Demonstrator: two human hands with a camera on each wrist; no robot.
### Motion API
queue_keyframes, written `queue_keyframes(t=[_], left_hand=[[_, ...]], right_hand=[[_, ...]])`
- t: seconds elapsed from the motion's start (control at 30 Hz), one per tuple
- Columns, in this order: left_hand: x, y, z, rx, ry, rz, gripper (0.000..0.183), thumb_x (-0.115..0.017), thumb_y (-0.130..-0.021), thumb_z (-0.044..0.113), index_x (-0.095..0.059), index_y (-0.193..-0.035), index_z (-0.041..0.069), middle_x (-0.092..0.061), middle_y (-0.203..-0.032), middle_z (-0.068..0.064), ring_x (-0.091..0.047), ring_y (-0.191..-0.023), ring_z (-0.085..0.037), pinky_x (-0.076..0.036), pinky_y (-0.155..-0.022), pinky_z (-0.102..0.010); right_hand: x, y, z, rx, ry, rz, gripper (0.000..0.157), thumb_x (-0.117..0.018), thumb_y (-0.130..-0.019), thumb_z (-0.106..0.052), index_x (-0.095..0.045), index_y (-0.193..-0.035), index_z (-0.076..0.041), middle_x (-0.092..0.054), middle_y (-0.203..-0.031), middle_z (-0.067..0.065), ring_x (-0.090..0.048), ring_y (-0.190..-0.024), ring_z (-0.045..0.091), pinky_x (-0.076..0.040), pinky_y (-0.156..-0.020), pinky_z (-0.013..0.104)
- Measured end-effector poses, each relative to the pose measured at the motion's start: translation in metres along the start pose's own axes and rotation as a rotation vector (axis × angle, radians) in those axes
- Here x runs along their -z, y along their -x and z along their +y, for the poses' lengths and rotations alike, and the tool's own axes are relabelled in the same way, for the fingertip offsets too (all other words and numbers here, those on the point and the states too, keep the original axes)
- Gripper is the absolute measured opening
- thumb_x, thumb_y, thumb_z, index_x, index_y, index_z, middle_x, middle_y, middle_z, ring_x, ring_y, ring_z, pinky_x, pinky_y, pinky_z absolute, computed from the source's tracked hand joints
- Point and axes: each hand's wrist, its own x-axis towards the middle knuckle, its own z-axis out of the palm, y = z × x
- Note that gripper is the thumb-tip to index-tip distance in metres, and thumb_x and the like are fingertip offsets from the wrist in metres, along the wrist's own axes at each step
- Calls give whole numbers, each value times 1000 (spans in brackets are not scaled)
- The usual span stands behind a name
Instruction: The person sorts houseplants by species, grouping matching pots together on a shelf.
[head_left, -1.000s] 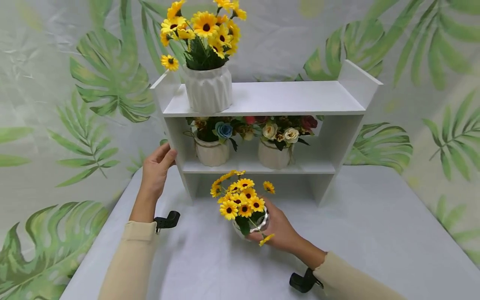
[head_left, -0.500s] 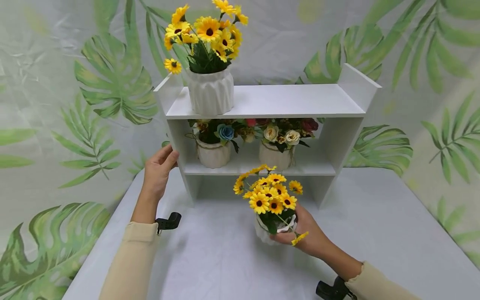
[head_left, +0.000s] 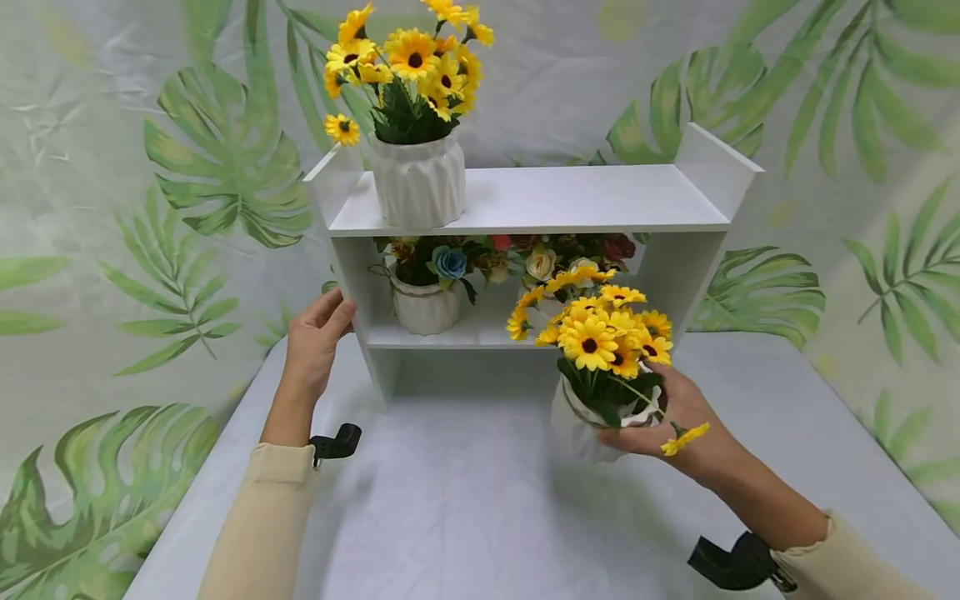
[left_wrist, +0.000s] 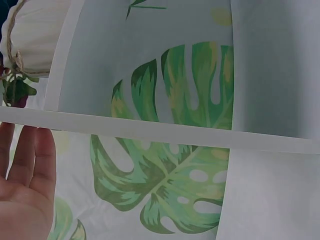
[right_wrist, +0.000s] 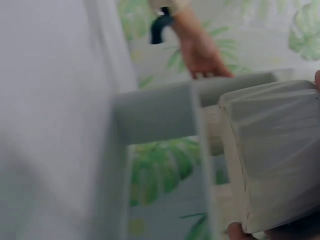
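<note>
My right hand [head_left: 678, 412] grips a white ceramic flowerpot [head_left: 577, 429] of yellow artificial daisies [head_left: 596, 337], held in the air in front of the white shelf [head_left: 525, 200], towards its right side. In the right wrist view the pot [right_wrist: 280, 155] looms large, with fingertips at its edge. My left hand [head_left: 313, 342] touches the outer face of the shelf's left side panel. The left wrist view has the fingers [left_wrist: 45, 160] fairly straight, their tips meeting the panel's edge. Another white pot [head_left: 420, 183] of yellow daisies stands on the top board, at the left.
On the middle board stands a white pot [head_left: 426, 307] with a blue rose and other flowers. Beside it, cream and red roses [head_left: 540, 262] are partly hidden by the held daisies. A white-covered table [head_left: 450, 500] bears the shelf; a leaf-patterned cloth [head_left: 825, 125] hangs behind.
My right hand has carried the potted daisies to the right and upward, so they now overlap the rose pot on the middle board. My left hand has stayed at the shelf's side.
</note>
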Motion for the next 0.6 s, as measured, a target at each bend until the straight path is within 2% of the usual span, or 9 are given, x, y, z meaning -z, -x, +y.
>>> queue_keyframes(t=[0.2, 0.33, 0.43, 0.57, 0.6], left_hand=[[-1, 1, 1, -2, -4, 0, 48, -64, -98, 25, -56, -140, 4, -67, -112, 21, -65, -98, -1, -52, -87, -16], [-1, 1, 0, -5, -1, -13, 47, -64, -97, 25, -57, -139, 4, -67, -112, 19, -65, -97, -1, -52, -87, -16], [0, 0, -1, -1, -17, -15, 47, -65, -97, 28, -58, -139, 7, -67, -112, 19, -65, -96, -1, -51, -88, -16], [1, 0, -1, 8, -29, -3, 48, -65, -97, 30, -58, -139, 9, -66, -113, 19, -65, -95, -1, -51, -87, -15], [1, 0, -1, 6, -23, -5, 48, -65, -97, 30, -58, -139, 8, -66, -113, 19, -65, -95, -1, -51, -87, -15]], right_hand=[[33, -6, -18, -40, 43, 18, 89, -86, -73, -10, -38, -148, -7, -54, -139, 15, -54, -106, -8, -52, -81, 14], [51, -14, -28, -22, -28, 44, 85, -81, -76, -4, -37, -147, -17, -54, -133, -6, -56, -106, -5, -53, -78, 14], [59, -23, -35, 32, -203, 53, 80, -76, -77, 6, -40, -143, -21, -57, -125, -13, -59, -104, 0, -52, -79, 14], [67, -38, -48, 123, -428, 42, 74, -69, -77, 15, -43, -139, -16, -60, -126, -5, -59, -107, 8, -51, -82, 15], [69, -40, -51, 138, -449, 39, 74, -68, -77, 15, -44, -140, -15, -59, -128, -4, -58, -108, 8, -51, -83, 15]])
